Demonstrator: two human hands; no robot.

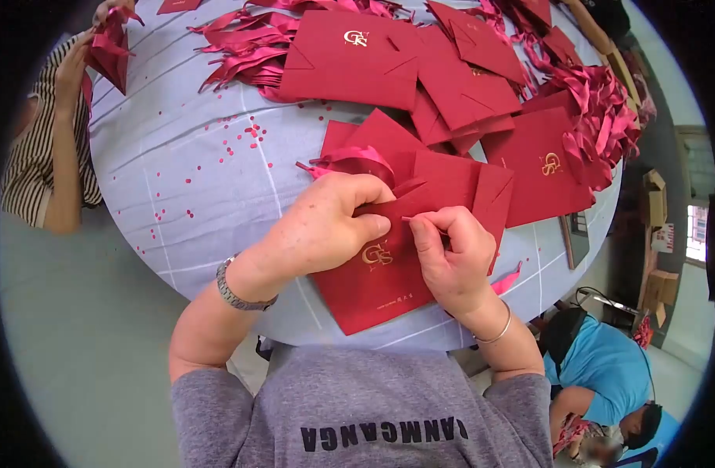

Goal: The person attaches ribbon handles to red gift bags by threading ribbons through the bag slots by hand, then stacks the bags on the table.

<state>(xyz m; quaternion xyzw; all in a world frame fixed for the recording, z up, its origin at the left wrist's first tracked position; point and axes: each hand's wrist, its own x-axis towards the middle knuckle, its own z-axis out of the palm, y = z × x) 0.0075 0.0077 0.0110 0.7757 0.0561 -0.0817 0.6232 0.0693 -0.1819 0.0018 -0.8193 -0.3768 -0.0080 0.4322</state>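
Note:
A red paper gift bag [365,292] with gold lettering lies in front of me on the cloth-covered table. My left hand [334,222] pinches its upper edge between thumb and fingers. A pink ribbon [357,160] loops up just beyond those fingers. Close by on the right, my right hand [455,257] is closed, with a small pink ribbon end showing at the thumb and fingertip. Most of that ribbon is hidden by the hand. Another red bag [494,191] lies partly under and behind the one I hold.
Stacked red bags [350,58] with ribbon handles cover the far side. More ribbons [599,117] are heaped at right. Red paper dots [244,136] are scattered over the tablecloth [170,140]. At left, another person's hand [73,66] holds a bag. A person in blue [607,366] sits lower right.

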